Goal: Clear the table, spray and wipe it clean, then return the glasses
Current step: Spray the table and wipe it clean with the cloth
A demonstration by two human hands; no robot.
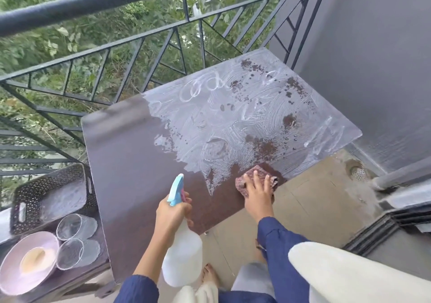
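Note:
The brown table (130,162) fills the middle of the view; its right half is coated in white dried film with dark wet spots. My left hand (171,216) grips the neck of a translucent spray bottle (183,258) with a light blue trigger head, held over the table's near edge. My right hand (257,189) presses flat on a reddish checked cloth (255,174) at the near right edge of the table, where a wiped brown patch shows. Two clear glasses (72,241) stand on a lower dark surface at the bottom left.
A pink bowl (14,270) with a smaller cream dish inside sits beside the glasses, and a dark perforated basket (50,195) lies behind them. A black metal railing (112,46) borders the far side. Grey wall at right, tiled floor with a drain (358,172).

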